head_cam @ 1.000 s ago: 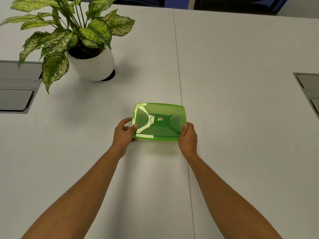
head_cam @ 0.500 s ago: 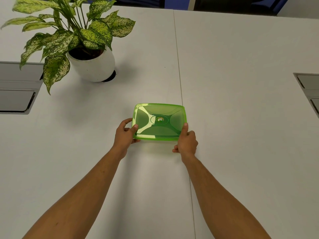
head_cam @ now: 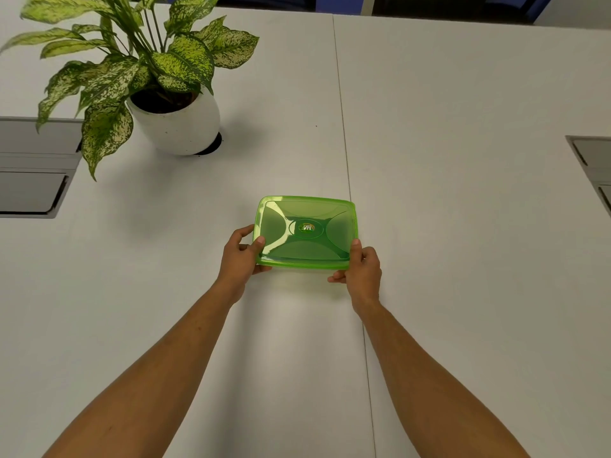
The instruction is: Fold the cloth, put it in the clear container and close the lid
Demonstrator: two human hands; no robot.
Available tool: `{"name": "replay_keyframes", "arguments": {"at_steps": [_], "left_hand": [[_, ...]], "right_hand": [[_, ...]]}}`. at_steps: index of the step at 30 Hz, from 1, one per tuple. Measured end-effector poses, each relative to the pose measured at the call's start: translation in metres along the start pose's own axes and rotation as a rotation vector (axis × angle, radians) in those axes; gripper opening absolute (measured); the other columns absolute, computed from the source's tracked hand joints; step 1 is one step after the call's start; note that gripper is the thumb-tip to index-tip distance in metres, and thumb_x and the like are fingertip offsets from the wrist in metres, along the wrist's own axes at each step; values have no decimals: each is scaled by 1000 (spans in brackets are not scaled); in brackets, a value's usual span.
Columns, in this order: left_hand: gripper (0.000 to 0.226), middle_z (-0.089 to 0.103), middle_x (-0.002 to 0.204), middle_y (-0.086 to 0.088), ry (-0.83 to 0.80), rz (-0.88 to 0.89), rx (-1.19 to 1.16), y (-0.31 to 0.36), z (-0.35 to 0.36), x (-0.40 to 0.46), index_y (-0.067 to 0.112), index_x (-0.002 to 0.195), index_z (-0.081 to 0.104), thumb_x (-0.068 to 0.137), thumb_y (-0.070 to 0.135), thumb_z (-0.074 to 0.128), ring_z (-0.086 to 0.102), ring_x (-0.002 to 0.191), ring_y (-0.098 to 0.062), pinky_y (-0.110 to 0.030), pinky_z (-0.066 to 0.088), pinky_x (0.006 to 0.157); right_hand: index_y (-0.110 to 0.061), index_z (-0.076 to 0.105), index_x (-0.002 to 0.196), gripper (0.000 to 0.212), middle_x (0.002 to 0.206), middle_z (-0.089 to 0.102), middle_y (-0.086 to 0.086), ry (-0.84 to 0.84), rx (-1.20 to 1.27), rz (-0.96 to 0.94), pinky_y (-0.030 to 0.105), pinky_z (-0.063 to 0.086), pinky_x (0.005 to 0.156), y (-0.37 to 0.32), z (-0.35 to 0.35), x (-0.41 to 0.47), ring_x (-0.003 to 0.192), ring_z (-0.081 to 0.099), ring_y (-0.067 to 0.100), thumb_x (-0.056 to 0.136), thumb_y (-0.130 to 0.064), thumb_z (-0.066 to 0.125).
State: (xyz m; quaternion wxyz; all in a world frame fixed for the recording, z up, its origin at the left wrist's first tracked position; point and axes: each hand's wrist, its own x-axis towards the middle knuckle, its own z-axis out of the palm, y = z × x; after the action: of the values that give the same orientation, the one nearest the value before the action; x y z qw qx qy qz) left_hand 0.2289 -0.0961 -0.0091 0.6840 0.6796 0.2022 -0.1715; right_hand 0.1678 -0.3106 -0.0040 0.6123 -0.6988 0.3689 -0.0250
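Observation:
A flat container with a translucent green lid (head_cam: 305, 231) lies on the white table (head_cam: 463, 160) in the middle of the view. The lid sits on top of it, with a small round label at its centre. My left hand (head_cam: 239, 257) grips the near left corner, thumb pressed on the lid's top. My right hand (head_cam: 362, 271) holds the near right corner, thumb on the lid's edge and fingers curled beneath. The cloth is not visible; the green lid hides whatever is inside.
A potted plant (head_cam: 175, 127) with speckled leaves in a white pot stands at the back left. Grey cable hatches are set into the table at the left edge (head_cam: 29, 180) and right edge (head_cam: 591, 166). A seam (head_cam: 344, 133) runs down the tabletop.
My right hand has shifted slightly down along the near right corner, its fingers now curled below the edge. The container and my left hand have stayed in place.

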Motion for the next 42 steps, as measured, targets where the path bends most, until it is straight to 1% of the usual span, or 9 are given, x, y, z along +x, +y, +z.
{"name": "replay_keyframes", "arguments": {"at_steps": [4,6,9,12,15,18,23,36,42], "left_hand": [[36,61,110,-24,3,-14,38,4,0,-1,28,127,52,93,22,61,67,94,-34,-33,57,58],[39,59,102,-14,26,20,108,7,0,-1,28,129,51,92,21,61,64,103,-38,-36,57,62],[55,49,118,-3,90,152,307,16,5,5,30,137,46,87,13,61,58,104,-28,-30,52,71],[65,38,141,-2,89,343,507,25,12,13,25,145,39,85,10,59,51,118,-22,-33,49,92],[63,29,156,-3,51,472,751,27,21,25,21,149,33,92,32,56,31,141,-23,-39,29,113],[68,18,162,-2,7,518,939,21,28,31,18,152,25,96,51,44,21,147,-22,-40,25,114],[70,11,163,-4,11,551,984,10,29,31,14,153,20,97,52,39,16,149,-22,-40,22,119],[71,-1,164,-2,-35,443,1225,18,31,27,18,154,7,98,57,24,-1,150,-31,-57,14,117],[68,2,164,-3,1,536,1185,31,25,11,21,154,9,98,56,21,-3,150,-26,-53,8,119]], "right_hand": [[-9,43,81,46,65,53,9,4,-99,-22,53,57,56,4,-4,9,43,61,25,96,-52,40],[-11,46,87,39,70,60,8,59,-265,-97,47,56,61,3,-5,13,59,65,31,96,-49,41],[-16,48,111,22,104,63,8,123,-405,-250,38,48,76,-7,-5,21,97,61,29,92,-27,48],[-14,42,136,48,141,45,7,91,-533,-449,40,39,101,-20,-2,35,128,43,24,89,-13,48],[-12,30,147,54,156,29,8,-18,-689,-594,40,28,112,-30,6,49,141,28,24,95,-19,43],[-12,22,150,59,160,21,7,-114,-814,-651,40,23,117,-28,15,56,147,17,23,99,-37,36],[-13,10,152,74,162,9,5,-164,-841,-605,37,11,121,-24,18,57,149,4,21,96,-56,33],[-14,27,149,66,159,23,3,-35,-1060,-638,57,12,116,-30,20,47,148,12,22,97,-55,23],[-9,36,145,65,154,34,7,89,-1106,-812,53,16,117,-47,8,30,146,22,23,98,-53,23]]}}
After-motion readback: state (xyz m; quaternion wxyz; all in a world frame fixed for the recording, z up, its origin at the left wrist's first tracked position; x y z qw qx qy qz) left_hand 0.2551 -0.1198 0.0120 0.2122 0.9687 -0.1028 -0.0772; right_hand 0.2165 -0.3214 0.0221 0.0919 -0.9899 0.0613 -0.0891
